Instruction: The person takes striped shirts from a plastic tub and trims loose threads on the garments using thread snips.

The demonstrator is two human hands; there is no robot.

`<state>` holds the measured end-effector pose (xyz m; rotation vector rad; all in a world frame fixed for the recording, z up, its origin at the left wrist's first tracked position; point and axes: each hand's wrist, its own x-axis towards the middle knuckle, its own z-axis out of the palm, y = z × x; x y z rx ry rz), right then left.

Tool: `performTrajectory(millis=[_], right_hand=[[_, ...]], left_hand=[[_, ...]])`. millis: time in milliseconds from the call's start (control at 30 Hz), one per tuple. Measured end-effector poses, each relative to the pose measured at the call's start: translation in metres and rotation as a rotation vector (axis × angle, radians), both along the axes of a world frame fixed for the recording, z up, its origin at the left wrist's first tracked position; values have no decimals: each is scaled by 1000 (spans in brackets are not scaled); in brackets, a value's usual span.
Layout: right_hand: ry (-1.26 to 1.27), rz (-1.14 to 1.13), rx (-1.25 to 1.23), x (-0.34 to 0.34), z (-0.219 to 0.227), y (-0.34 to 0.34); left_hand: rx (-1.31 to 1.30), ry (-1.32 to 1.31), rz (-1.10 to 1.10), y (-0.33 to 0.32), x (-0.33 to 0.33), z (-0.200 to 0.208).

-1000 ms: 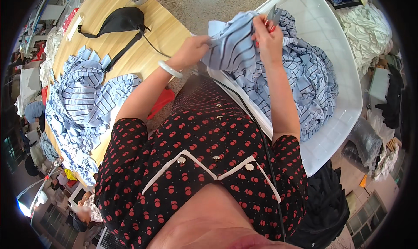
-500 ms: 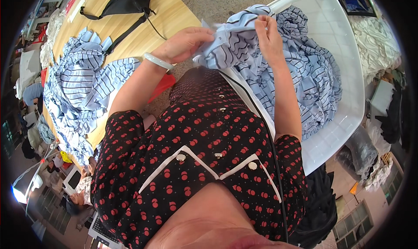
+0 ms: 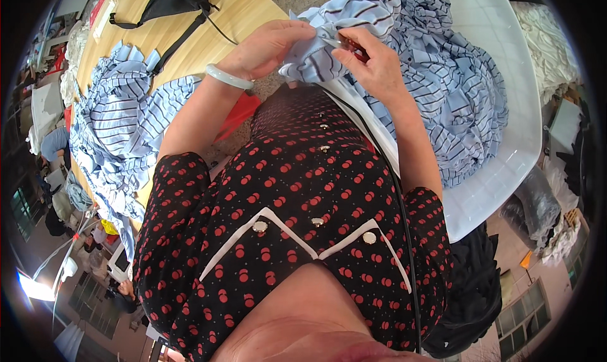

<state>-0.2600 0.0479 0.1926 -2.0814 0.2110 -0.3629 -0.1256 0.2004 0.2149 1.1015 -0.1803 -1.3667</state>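
A light blue shirt-like garment with dark wavy stripes (image 3: 363,11) is bunched in front of me, its lower edge near my lap. My left hand (image 3: 269,46), a pale bangle at its wrist, pinches a plain blue edge of it between thumb and fingers. In my right hand (image 3: 379,68) is a pair of small thread snips (image 3: 361,53), dark red at the grip, mostly hidden by the fingers. The pale metal tips touch or nearly touch the cloth beside my left fingertips.
To my right, a big white plastic tub (image 3: 490,201) holds a heap of similar striped garments (image 3: 455,103). On the wooden table (image 3: 246,11) at left lie more striped garments (image 3: 120,122) and a black waist bag (image 3: 176,1). A black cable (image 3: 392,191) runs down my front.
My right hand has come left and down from the garment's far part toward my left hand, and the snips now show in it. The left hand keeps its pinch, slightly higher in view.
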Motion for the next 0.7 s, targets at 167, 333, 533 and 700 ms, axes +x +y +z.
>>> performTrajectory(millis=[167,333,533,700], right_hand=[[4,27,-12,-1,1,0],[-21,17,-17,-4,0,1],[-10,-8,53,-6,-4,3],[-17,-23,94,-6,-8,3]], left_hand=[[28,4,-93,-1,0,4],[48,-16,-135,-1,1,0],[53,-30,-137,-2,-2,6],[30,-34,-168,0,3,-2]])
